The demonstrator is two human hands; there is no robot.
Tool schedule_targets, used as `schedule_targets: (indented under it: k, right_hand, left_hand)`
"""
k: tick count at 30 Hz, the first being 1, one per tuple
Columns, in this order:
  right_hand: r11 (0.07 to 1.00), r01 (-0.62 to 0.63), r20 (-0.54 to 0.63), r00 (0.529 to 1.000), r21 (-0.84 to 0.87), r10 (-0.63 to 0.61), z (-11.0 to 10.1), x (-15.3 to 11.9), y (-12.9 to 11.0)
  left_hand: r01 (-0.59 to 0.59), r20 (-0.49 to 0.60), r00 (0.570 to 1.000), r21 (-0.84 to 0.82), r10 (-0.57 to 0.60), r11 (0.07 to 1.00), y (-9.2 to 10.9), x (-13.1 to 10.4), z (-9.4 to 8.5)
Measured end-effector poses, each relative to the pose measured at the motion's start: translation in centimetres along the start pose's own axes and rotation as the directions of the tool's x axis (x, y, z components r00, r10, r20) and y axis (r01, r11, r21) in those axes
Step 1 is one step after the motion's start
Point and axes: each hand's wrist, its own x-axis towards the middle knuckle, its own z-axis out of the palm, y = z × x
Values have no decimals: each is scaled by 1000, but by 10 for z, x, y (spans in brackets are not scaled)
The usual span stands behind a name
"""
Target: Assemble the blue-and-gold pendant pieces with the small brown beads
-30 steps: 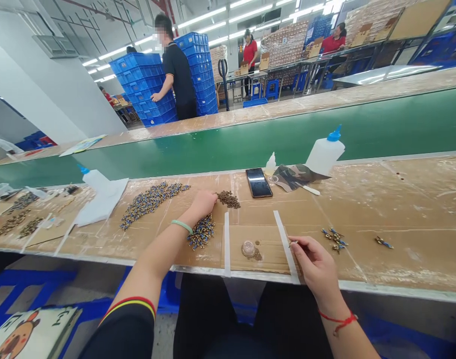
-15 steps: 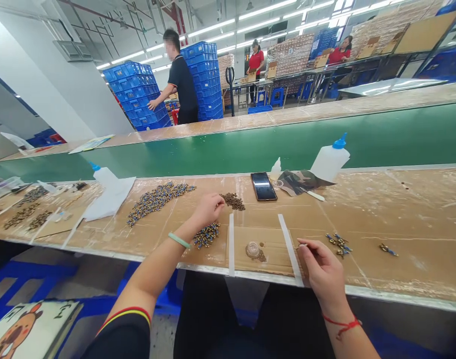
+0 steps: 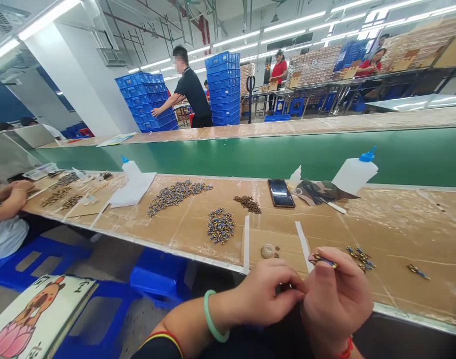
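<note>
My right hand [image 3: 338, 294], with a red string at the wrist, pinches a small blue-and-gold piece [image 3: 327, 262] between thumb and fingers. Against it rests my left hand [image 3: 271, 289], wearing a pale green bangle; its thumb and fingertips are pinched together, and whatever is between them cannot be made out. Left of a small round clear pot [image 3: 268, 251] lies a pile of blue-and-gold pieces [image 3: 221, 226]. Behind it are a larger pile of like pieces [image 3: 175, 196] and a heap of small brown bits [image 3: 247, 204]. Several blue-and-gold pieces [image 3: 360, 257] lie to the right of my hands.
A phone [image 3: 281, 193], a small dropper bottle [image 3: 296, 177], a camouflage cloth [image 3: 318, 192] and a white bottle with blue cap [image 3: 355, 173] stand at the back. A green conveyor belt [image 3: 243, 154] runs beyond. Another person's hands [image 3: 20, 192] are at far left.
My left hand has come from the brown heap to my right hand near the table's front edge. The blue-and-gold piece now shows in my right fingers. The view has shifted left.
</note>
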Motion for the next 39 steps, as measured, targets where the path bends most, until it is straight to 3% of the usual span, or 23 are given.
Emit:
schedule_targets:
  k: [6, 12, 18, 24, 30, 34, 39]
  right_hand:
    - [988, -154, -127, 979, 27, 157, 8, -1, -9]
    - [974, -182, -138, 970, 136, 201, 9, 3, -16]
    - [900, -360, -4, 928, 243, 373, 7, 6, -26]
    - [772, -592, 83, 803, 231, 590, 6, -5, -24]
    - [672, -705, 76, 700, 227, 710, 6, -12, -20]
    - [656, -727, 105, 682, 202, 724, 4, -15, -19]
    - [651, -733, 98, 676, 196, 731, 0, -16, -17]
  left_hand:
    - [16, -175, 984, -138, -41, 990, -13, -5, 17]
    - [28, -216, 974, -176, -67, 984, -14, -8, 24]
    - [46, -10, 999, -262, -50, 964, -18, 0, 8]
    - [106, 126, 990, -307, -70, 946, -18, 7, -7]
    - [128, 206, 977, -324, -62, 937, -15, 8, -14]
    - [105, 257, 966, -344, -13, 933, -16, 10, -14]
    - [49, 240, 970, -350, 39, 935, -18, 9, -12]
